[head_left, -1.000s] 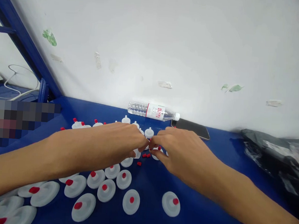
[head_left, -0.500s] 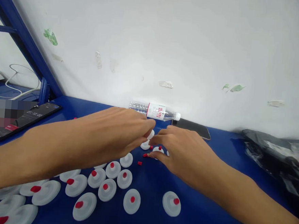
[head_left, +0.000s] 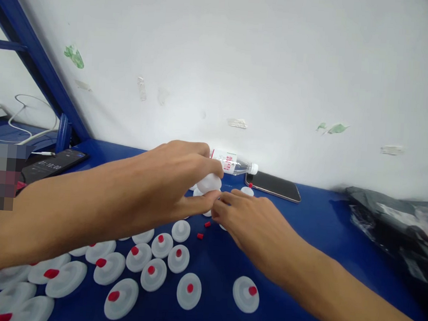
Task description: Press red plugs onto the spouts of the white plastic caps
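Note:
My left hand (head_left: 181, 175) grips a white round plastic lid (head_left: 210, 183) between thumb and fingers, raised above the blue table. Against its near right side, my right hand (head_left: 249, 214) has its fingers pinched together; whatever they hold is hidden. Just below the hands lie two small loose red caps (head_left: 207, 224). A white lid without a red cap (head_left: 180, 231) rests to their left. Several lids with red-capped nozzles (head_left: 153, 274) spread over the table's left and front, and more lids are partly covered by my hands.
Along the wall lies a clear plastic bottle (head_left: 240, 166), with a dark phone (head_left: 274, 186) beside it. Another phone (head_left: 58, 163) is at the left near the blue frame (head_left: 41, 55). Black plastic bags (head_left: 396, 227) sit at the right on the blue table (head_left: 315, 226).
My left hand has turned, bringing the held lid into clearer view. My right hand has moved from the loose red caps to the lid, its fingers closing.

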`<state>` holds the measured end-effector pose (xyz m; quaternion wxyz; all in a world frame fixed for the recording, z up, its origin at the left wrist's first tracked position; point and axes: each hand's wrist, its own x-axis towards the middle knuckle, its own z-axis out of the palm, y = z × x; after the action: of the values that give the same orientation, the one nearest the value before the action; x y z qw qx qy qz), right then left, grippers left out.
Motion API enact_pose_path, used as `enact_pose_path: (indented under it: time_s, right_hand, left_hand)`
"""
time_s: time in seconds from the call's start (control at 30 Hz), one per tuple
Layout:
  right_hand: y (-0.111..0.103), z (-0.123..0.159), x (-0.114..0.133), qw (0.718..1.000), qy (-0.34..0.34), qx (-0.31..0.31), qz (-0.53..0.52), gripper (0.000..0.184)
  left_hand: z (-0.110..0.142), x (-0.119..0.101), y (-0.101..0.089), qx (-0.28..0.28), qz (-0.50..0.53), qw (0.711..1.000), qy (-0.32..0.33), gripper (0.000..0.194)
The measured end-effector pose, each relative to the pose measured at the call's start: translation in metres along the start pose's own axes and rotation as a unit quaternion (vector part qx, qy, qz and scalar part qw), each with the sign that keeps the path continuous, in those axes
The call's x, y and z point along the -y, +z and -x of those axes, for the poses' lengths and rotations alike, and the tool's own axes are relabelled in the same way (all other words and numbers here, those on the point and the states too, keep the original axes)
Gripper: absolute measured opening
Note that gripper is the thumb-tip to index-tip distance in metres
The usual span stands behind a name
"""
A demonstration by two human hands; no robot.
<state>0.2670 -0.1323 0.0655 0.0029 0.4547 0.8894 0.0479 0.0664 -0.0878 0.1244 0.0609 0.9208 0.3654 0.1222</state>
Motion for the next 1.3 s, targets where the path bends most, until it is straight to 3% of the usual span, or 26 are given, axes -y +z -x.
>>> enact_pose_path:
  time_s: [0.13, 0.23, 0.33, 0.47, 0.57, 0.83, 0.97, 1.07, 1.13, 1.2, 1.3]
  right_hand:
    - [-0.014, 0.002, -0.019, 0.989, 0.112, -0.067, -0.067, 0.015]
    - [-0.026, 0.004, -0.034, 0.966, 0.175, -0.159, -0.100, 0.024]
    - [-0.038, 0.005, -0.040, 0.932, 0.159, -0.253, -0.203, 0.023]
    - [-0.047, 0.006, -0.033, 0.863, 0.112, -0.296, -0.394, 0.015]
    - [-0.048, 0.007, -0.025, 0.826, 0.090, -0.341, -0.440, 0.011]
    - [-0.044, 0.005, -0.010, 0.814, 0.090, -0.350, -0.455, 0.005]
    - [-0.045, 0.005, -0.008, 0.822, 0.089, -0.343, -0.446, 0.005]
    - [-0.050, 0.008, -0.012, 0.852, 0.102, -0.310, -0.409, 0.005]
    - [-0.053, 0.010, -0.017, 0.886, 0.103, -0.247, -0.378, 0.005]
    - [-0.053, 0.012, -0.022, 0.923, 0.103, -0.157, -0.335, 0.005]
    - [-0.045, 0.015, -0.023, 0.961, 0.100, -0.054, -0.252, 0.014]
  left_hand:
    - [-0.004, -0.003, -0.008, -0.041, -0.006, 0.999, -0.004, 0.022]
    - [-0.007, -0.007, -0.014, -0.048, 0.053, 0.996, -0.054, 0.019]
    - [-0.007, -0.010, -0.019, -0.038, 0.141, 0.983, -0.109, 0.026]
    - [-0.007, -0.010, -0.022, 0.007, 0.247, 0.960, -0.130, 0.050]
    - [-0.008, -0.011, -0.021, 0.013, 0.286, 0.949, -0.130, 0.059]
    - [-0.008, -0.015, -0.022, 0.016, 0.324, 0.937, -0.129, 0.061]
    - [-0.007, -0.013, -0.021, 0.019, 0.319, 0.941, -0.109, 0.065]
    - [-0.008, -0.010, -0.019, 0.027, 0.263, 0.961, -0.077, 0.064]
    - [-0.009, -0.006, -0.016, 0.013, 0.185, 0.981, -0.055, 0.057]
    - [-0.008, -0.001, -0.013, 0.010, 0.099, 0.994, -0.035, 0.038]
    - [-0.001, 0.008, -0.003, 0.049, 0.031, 0.998, -0.009, 0.018]
